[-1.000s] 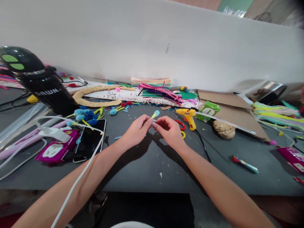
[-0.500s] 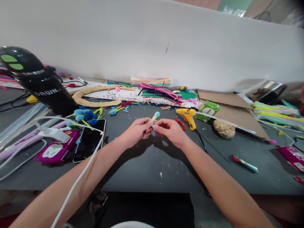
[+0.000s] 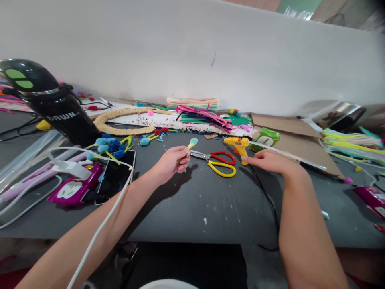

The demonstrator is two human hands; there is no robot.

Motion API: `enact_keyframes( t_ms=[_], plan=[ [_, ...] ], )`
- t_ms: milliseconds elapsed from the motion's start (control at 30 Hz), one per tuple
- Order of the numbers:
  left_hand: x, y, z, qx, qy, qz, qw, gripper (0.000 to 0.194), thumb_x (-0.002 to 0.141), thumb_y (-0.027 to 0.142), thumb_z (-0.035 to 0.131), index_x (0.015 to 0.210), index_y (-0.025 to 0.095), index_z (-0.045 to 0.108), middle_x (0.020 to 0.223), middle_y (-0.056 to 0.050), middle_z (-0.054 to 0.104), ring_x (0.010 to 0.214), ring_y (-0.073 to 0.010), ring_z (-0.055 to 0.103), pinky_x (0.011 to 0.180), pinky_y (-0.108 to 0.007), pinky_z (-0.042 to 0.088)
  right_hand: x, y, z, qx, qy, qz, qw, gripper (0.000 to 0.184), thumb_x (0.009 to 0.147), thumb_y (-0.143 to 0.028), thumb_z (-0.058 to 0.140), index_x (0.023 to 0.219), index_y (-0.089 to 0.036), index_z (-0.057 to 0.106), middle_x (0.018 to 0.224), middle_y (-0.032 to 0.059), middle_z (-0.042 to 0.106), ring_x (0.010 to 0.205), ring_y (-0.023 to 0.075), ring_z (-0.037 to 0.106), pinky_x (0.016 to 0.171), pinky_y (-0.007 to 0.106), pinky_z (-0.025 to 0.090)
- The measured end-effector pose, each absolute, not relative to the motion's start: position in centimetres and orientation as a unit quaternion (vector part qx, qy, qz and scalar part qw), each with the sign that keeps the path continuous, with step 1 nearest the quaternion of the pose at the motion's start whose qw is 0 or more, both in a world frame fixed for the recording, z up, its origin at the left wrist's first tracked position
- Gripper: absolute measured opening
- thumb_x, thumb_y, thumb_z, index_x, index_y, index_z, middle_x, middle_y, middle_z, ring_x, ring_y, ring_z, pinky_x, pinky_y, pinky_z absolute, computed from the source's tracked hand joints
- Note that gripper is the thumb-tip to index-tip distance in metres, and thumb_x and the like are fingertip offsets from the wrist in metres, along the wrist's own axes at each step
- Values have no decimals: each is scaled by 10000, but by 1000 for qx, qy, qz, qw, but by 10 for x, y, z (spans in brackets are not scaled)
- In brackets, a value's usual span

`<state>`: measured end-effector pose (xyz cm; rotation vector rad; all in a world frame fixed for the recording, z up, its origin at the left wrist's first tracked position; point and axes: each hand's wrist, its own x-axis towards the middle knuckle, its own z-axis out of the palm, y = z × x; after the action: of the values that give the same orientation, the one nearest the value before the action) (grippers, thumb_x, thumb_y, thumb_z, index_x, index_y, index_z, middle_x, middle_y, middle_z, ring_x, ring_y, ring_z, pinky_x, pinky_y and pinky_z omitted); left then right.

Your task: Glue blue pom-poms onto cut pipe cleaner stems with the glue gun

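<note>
Pipe-cleaner bud [image 3: 193,142], pale blue at its tip and yellow below, points toward 1 o'clock, its long axis slanting that way. It juts out between 1 and 2 o'clock from the left hand [image 3: 175,162], which pinches the lower end with the other fingers curled in. That forearm comes in from 8 o'clock and reaches toward 2.

Yellow glue gun [image 3: 236,142] sits on the counter [image 3: 186,216], barrel running 9 to 3 — nozzle at 9, glue stick [image 3: 282,153] trailing off toward 4, handle dropping toward 5. It is at 10 o'clock from the right hand [image 3: 269,161], whose nearest digit meets the lower handle; how far the fingers close around it I cannot tell. The right forearm rises from 5 o'clock, wrist bent so the hand points toward 9.

Scissors [image 3: 207,157] rest between both hands — blades toward 10, handles toward 4.
</note>
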<state>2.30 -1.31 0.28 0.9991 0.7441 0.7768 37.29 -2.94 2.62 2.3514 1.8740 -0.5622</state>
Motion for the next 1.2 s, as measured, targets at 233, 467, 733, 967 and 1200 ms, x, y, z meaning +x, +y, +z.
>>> enact_keyframes(
  t_ms=[233,467,733,967,1200],
  plan=[
    [24,-14,4,469,333,358,736,210,865,220,529,695,164,419,564,58,301,422,-45,308,431,-191,192,350,-8,-4,762,615,-136,-152,567,702,-725,610,845,-181,681,814,85,690,728,232,626,627,310,437],
    [24,-12,2,505,342,386,692,259,864,261,573,677,165,423,544,65,312,426,-41,315,423,-181,195,306,-10,-3,625,590,-281,-427,373,764,-489,658,948,-168,704,869,73,730,750,216,665,683,324,527],
    [24,-10,-1,564,364,421,610,314,903,329,550,665,173,418,548,70,319,441,-44,316,432,-194,215,257,-39,7,568,618,-343,-422,264,774,-406,680,900,-178,723,854,55,745,818,240,711,740,320,567],
    [25,-11,-1,591,377,418,577,323,915,354,531,668,175,423,543,72,315,457,-53,309,442,-209,224,252,-43,8,569,644,-335,-387,274,794,-400,645,933,-177,723,843,48,739,805,238,702,713,300,569],
    [23,-10,-5,631,388,408,534,334,922,409,524,692,176,457,551,58,359,480,-68,331,464,-218,248,252,-44,8,563,652,-348,-370,271,799,-408,621,936,-196,719,840,43,730,815,246,692,687,306,567]
  ],
)
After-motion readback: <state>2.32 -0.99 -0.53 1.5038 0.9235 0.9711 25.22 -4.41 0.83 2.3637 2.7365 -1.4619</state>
